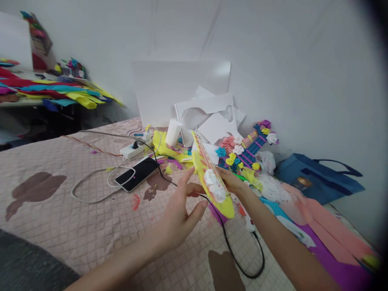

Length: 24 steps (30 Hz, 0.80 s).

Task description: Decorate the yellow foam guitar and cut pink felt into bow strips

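Note:
A long yellow craft piece (226, 209), shaped like a slim guitar with string-like strips, is tilted up over the table. White fluffy material with coloured specks (214, 186) covers its lower face. My right hand (232, 180) grips it from the right side, its fingers partly hidden behind it. On the left, my left hand (184, 202) has thumb and fingers spread, fingertips at or near the yellow edge; I cannot tell if they touch. A black cable (226, 238) passes beneath the piece. Beside my right forearm lies a white tool end (250, 224), mostly hidden.
A phone (138, 173) lies left, near a white power strip (133, 150) and loose cables. Behind are a white roll (173, 132), cut white board (216, 125) and a blue paper guitar with flowers (250, 149). Coloured paper (321, 230) and a blue bag (318, 178) sit right.

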Tool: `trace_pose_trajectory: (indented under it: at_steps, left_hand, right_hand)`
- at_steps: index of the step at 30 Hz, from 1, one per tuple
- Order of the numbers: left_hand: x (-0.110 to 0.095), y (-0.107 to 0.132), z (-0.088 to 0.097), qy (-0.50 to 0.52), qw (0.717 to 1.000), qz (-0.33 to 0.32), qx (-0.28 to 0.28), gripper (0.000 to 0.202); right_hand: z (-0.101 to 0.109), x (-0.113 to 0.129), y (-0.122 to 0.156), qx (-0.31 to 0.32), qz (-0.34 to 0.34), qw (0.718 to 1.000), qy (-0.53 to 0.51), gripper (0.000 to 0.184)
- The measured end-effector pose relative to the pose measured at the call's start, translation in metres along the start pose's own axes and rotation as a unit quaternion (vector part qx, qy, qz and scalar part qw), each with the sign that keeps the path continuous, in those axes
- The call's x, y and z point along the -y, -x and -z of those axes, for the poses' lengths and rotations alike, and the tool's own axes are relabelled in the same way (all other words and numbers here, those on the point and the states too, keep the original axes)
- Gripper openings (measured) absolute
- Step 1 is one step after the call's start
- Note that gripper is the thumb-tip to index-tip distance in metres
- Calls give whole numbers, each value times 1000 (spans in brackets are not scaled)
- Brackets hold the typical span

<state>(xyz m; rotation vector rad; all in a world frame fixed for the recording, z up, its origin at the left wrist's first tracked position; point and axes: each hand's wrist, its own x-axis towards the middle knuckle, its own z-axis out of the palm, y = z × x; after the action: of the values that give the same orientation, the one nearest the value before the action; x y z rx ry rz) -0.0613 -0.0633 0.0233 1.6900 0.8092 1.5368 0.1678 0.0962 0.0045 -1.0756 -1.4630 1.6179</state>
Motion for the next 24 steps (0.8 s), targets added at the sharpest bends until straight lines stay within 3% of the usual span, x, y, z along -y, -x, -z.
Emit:
trace_pose_trajectory:
  at_steps: [4, 6, 9, 12, 15, 17, 21, 24]
  left_hand:
    - [5, 3, 2, 3, 1000, 3, -15, 84]
    - [6, 5, 5, 5, 998, 20, -51, 67]
    - [8, 7, 13, -7, 990, 58, -127, 17]
    - [7, 8, 20, 86, 976, 93, -177, 28]
    - [6, 6, 23, 247, 943, 173, -138, 36]
    - [5, 5, 24, 277, 930, 217, -105, 43]
    - [4, 5, 23, 120, 965, 229, -34, 53]
    - [-1, 6, 21, -47, 982, 179, 42, 43]
  right_hand:
    - [4, -2, 1, -6, -2, 1000, 0, 35]
    - [7, -5, 1, -13, -5, 1000, -3, 36]
    - [13, -8, 0, -26, -10, 1000, -11, 36]
    - [18, -10, -1, -34, -15, 999, -17, 35]
    - [20, -11, -1, -37, -20, 999, -20, 35]
    - [20, -10, -1, -37, -21, 999, -21, 36]
    - [15, -8, 0, -30, -22, 999, -19, 38]
    - [11, -7, 1, -22, -24, 999, -17, 40]
